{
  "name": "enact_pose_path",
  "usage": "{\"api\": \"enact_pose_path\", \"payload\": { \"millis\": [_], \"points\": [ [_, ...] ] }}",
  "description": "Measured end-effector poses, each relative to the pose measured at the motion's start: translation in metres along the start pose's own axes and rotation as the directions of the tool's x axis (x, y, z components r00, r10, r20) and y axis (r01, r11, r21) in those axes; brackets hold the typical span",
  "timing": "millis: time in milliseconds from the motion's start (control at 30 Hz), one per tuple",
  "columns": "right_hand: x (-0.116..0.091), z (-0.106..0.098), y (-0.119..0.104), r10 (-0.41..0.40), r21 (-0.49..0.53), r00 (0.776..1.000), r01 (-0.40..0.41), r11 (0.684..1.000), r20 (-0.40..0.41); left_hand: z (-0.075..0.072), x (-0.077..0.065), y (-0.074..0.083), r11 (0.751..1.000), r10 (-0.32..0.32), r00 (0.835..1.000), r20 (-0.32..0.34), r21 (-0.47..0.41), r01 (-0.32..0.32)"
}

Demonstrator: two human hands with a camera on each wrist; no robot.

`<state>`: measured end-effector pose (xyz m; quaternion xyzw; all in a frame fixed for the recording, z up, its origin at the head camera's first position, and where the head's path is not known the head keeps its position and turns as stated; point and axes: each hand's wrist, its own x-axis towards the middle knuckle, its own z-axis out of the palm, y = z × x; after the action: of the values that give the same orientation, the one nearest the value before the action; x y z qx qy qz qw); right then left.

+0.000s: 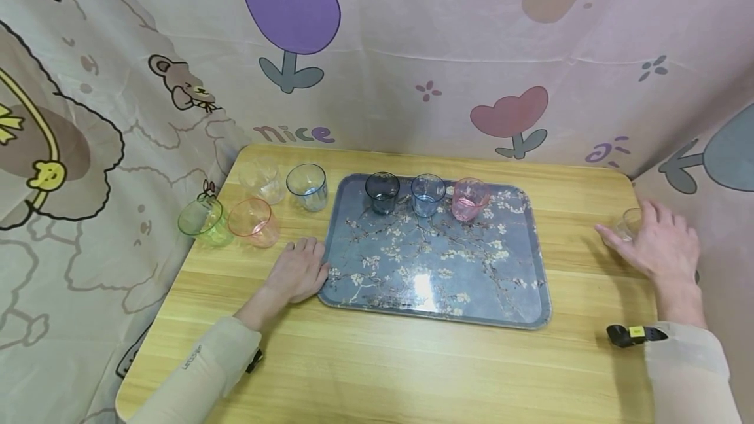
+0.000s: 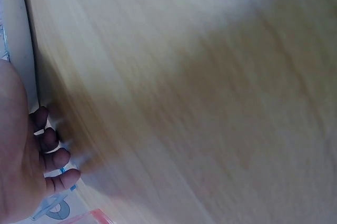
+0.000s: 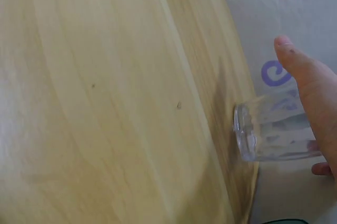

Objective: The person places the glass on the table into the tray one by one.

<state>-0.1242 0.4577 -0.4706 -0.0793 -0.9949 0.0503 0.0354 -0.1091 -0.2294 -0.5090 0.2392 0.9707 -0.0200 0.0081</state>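
Observation:
At the table's right side my right hand (image 1: 665,241) is around a clear glass (image 1: 631,222), with the thumb straight and spread away from it. In the right wrist view the clear glass (image 3: 276,129) stands upright on the wood; the hand partly hides its upper end. My left hand (image 1: 299,269) rests at the left edge of the blue flowered tray (image 1: 412,280), thumb by the rim, holding nothing. Along the tray's back stand a dark grey glass (image 1: 383,195), a blue glass (image 1: 427,196) and a pink glass (image 1: 469,200).
Left of the tray stand a blue-rimmed glass (image 1: 308,188), a clear glass (image 1: 262,182), an orange-red glass (image 1: 256,222) and a green glass (image 1: 206,222). The wooden table (image 1: 412,371) meets a printed curtain (image 1: 389,97) at the back and sides.

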Motion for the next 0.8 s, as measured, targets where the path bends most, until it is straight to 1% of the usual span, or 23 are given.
{"api": "enact_pose_path", "payload": {
  "millis": [333, 533, 800],
  "points": [
    [0.0006, 0.0039, 0.0096, -0.016, -0.007, 0.999, 0.016, 1.000, 0.032, -0.0012, 0.0005, 0.0008, 1.000, -0.007, 1.000, 0.002, -0.014, 0.007],
    [0.0019, 0.0049, 0.0099, -0.044, -0.041, 0.999, 0.045, 0.998, 0.027, -0.0021, 0.0004, 0.0012, 1.000, -0.004, 1.000, 0.002, -0.014, 0.004],
    [0.0025, 0.0060, 0.0085, -0.056, -0.080, 0.998, 0.057, 0.995, 0.017, -0.0024, 0.0000, 0.0011, 1.000, 0.002, 1.000, -0.013, -0.012, -0.002]
  ]
}}
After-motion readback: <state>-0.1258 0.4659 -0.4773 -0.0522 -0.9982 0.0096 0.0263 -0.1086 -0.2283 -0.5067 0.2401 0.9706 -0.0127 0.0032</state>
